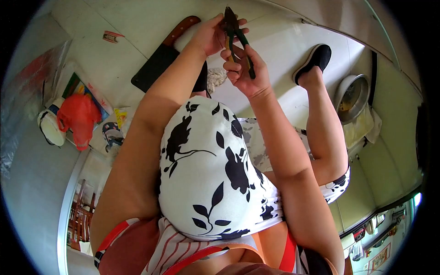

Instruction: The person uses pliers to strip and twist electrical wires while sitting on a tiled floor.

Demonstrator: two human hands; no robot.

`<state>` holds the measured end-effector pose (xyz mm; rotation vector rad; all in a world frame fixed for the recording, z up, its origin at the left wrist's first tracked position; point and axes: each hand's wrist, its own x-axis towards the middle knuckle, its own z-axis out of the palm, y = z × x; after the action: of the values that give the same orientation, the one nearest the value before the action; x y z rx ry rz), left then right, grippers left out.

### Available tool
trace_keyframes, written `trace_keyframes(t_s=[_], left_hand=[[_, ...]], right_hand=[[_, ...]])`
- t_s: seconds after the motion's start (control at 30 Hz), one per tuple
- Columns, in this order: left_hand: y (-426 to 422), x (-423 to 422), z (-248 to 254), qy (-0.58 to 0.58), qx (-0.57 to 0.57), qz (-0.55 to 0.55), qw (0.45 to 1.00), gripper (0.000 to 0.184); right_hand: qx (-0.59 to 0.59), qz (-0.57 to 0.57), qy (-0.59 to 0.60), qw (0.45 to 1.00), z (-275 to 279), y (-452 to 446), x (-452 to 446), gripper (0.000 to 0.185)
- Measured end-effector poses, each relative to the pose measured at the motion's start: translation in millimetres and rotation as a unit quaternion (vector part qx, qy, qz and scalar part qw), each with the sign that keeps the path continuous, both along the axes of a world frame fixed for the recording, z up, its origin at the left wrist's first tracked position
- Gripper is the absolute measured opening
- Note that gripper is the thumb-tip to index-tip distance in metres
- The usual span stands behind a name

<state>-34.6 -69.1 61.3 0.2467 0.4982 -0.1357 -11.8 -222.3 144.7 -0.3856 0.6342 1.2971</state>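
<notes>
A pair of pliers [230, 28] with dark jaws and green-and-yellow handles is held up beyond my knees, jaws pointing away from me. My right hand [251, 75] is closed around the handles, which stand slightly apart. At the head and pivot, my left hand [213, 36] grips the pliers, some of its fingers passing behind them. Whether anything small sits between the jaws, I cannot tell. Partly covered by my left forearm, a cleaver with a dark blade [155, 68] and a riveted wooden handle [181, 29] lies on the floor.
A crumpled pale cloth [216, 79] lies on the tiled floor [133, 23] below my hands. On the right are my shoe [318, 58] and a metal basin [352, 97] near the green cabinet. A red plastic bag [79, 117] and a small packet [111, 36] are at left.
</notes>
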Motion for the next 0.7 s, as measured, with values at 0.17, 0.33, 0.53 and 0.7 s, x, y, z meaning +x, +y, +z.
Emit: trace_keyframes(t_s=[0.17,0.33,0.53,0.7], left_hand=[[-0.8,1.2,2.8,0.041,0.017,0.001,0.999,0.040],[-2.7,0.7,-17.3,0.060,0.027,0.029,0.997,0.035],[-8.1,5.0,-7.3,0.141,0.186,0.018,0.972,0.034],[-3.7,5.6,1.9,0.155,0.171,0.014,0.973,0.040]], right_hand=[[0.140,-0.076,0.071,0.985,-15.2,-3.0,-10.7,0.043],[-0.155,0.162,-0.169,0.960,12.2,-5.6,3.9,0.052],[-0.409,0.358,-0.539,0.643,-21.9,-1.8,-4.9,0.061],[-0.302,0.200,-0.295,0.884,-0.3,14.4,-10.7,0.034]])
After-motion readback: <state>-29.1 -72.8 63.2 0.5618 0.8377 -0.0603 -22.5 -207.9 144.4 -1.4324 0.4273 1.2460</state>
